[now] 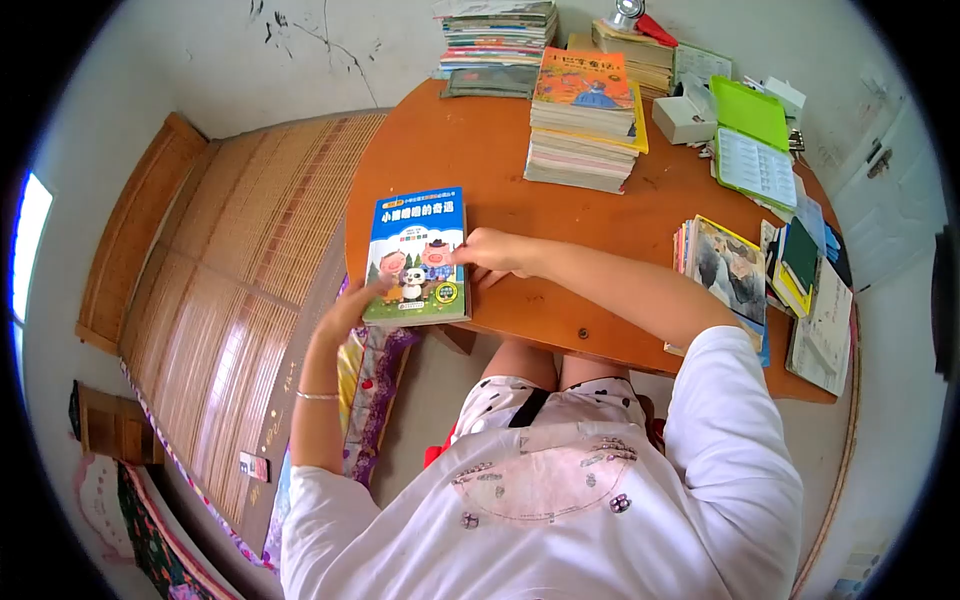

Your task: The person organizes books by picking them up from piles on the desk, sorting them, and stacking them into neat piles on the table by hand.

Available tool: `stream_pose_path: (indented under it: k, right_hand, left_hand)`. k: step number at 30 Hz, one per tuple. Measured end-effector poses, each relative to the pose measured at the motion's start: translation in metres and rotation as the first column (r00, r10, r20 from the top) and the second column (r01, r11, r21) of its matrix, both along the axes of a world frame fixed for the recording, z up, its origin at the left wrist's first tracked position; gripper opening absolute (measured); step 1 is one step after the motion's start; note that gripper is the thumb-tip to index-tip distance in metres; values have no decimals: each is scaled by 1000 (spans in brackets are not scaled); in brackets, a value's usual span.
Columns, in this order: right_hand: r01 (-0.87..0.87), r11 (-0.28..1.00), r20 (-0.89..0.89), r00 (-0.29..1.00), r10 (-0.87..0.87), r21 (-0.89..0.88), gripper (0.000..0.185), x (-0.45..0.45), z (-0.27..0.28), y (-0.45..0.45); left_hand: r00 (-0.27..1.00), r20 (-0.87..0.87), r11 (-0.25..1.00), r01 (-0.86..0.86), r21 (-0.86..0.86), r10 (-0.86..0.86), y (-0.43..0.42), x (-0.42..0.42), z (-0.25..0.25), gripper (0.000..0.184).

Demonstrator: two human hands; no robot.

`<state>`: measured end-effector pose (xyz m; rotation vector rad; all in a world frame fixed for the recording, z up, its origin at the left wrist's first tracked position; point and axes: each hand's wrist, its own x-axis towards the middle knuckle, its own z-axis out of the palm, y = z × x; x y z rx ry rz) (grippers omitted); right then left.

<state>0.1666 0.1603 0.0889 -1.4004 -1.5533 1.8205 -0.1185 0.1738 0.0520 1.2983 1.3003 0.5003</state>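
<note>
A children's picture book (416, 225) with a blue and green cover, drawn with two pigs and a panda, lies face up at the left front edge of the table. Its visible side edge looks thick; whether more books lie beneath it I cannot tell. My left hand (349, 308) grips its lower left side, the thumb over the cover and the other fingers mostly hidden. From the right, my right hand (496, 254) holds the opposite edge, thumb on the cover and fingers curled beside it.
On the brown table (450, 140) stands a tall book stack (580, 150), with another pile (495, 45) behind it. More books (720, 270) lie at the right, near an open green case (752, 150). A bed with a bamboo mat (240, 260) is at the left.
</note>
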Motion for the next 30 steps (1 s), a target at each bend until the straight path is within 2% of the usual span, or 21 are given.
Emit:
stream_pose_path:
  k: [1,2,3,4,5,7,9,11,16,18,20,21,23,25,27,28,30]
  right_hand:
    - [4,1000,2,1000,-4,7,55,0,-6,1]
    - [2,999,30,1000,-3,41,50,2,-12,0]
    - [0,997,59,998,-4,75,45,6,-19,1]
    - [22,999,26,999,-23,32,36,11,-23,1]
    - [30,999,30,999,-31,34,36,18,-27,0]
    - [22,999,3,1000,-22,25,32,31,-27,-8]
    - [2,1000,-26,1000,-2,-5,33,41,-25,-15]
    - [13,1000,-67,998,-12,22,35,45,-27,-20]
    - [-16,1000,-38,999,17,27,41,46,-25,-25]
    - [-32,999,-23,999,33,30,44,51,-19,-27]
    - [43,991,-74,996,-53,-127,52,57,-19,-31]
    - [31,991,-63,997,-40,-127,52,61,-15,-34]
    - [-18,964,-240,970,-48,-264,57,67,-5,-48]
    - [19,957,-276,956,-103,-291,55,71,4,-63]
    - [173,955,-299,923,-242,-239,53,77,17,-75]
    - [184,938,-318,907,-277,-293,50,87,12,-75]
    - [239,944,-274,915,-297,-227,50,102,2,-80]
  left_hand:
    - [999,34,993,-46,108,42,-9,6,1,71]
    - [987,65,989,-148,-13,149,-12,6,-1,68]
    - [987,67,990,-143,-10,143,-20,10,-2,68]
    - [977,168,991,-120,-66,130,-30,18,-2,67]
    - [956,267,988,-91,-123,121,-41,27,-3,67]
    - [944,300,985,-99,-143,139,-66,43,2,61]
    - [930,328,979,-114,-168,164,-84,54,-6,55]
    - [836,476,952,-162,-261,273,-94,63,-20,54]
    - [803,501,946,-270,-179,324,-105,71,-15,52]
    - [785,536,950,-230,-213,310,-107,69,-9,56]
    - [751,581,946,-200,-254,315,-109,66,-8,58]
    - [722,625,948,-147,-281,297,-108,67,-7,60]
    - [712,631,938,-115,-328,308,-107,73,3,62]
    - [696,681,971,-112,-211,228,-102,89,10,62]
    - [699,685,977,-105,-187,206,-100,101,19,66]
    - [733,663,988,-132,-81,152,-99,109,21,68]
    - [807,588,968,-186,169,53,-103,127,26,72]
